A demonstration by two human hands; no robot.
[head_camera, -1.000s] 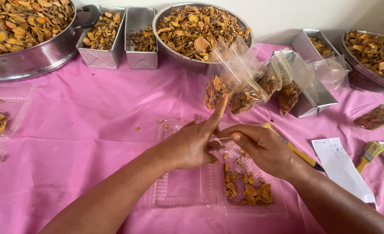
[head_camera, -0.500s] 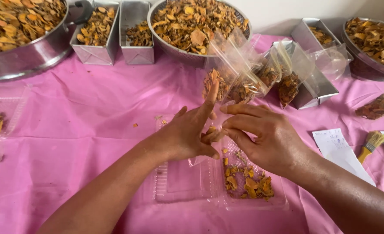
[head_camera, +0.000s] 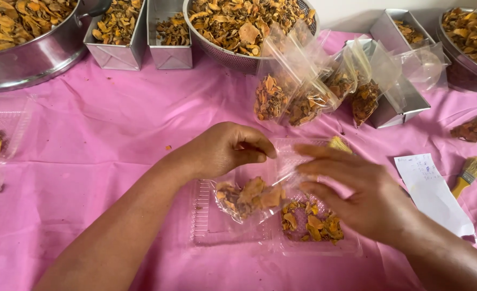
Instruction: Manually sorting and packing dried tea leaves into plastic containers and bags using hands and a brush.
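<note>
Clear small bag [head_camera: 249,196] lying crosswise, mouth toward right hand [head_camera: 357,188]

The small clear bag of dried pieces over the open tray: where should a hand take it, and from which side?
Probably at the empty upper part of the small clear bag, coming from above right, where the right hand pinches it. The dried pieces sag into its lower left end, so the top film is flat.
</note>
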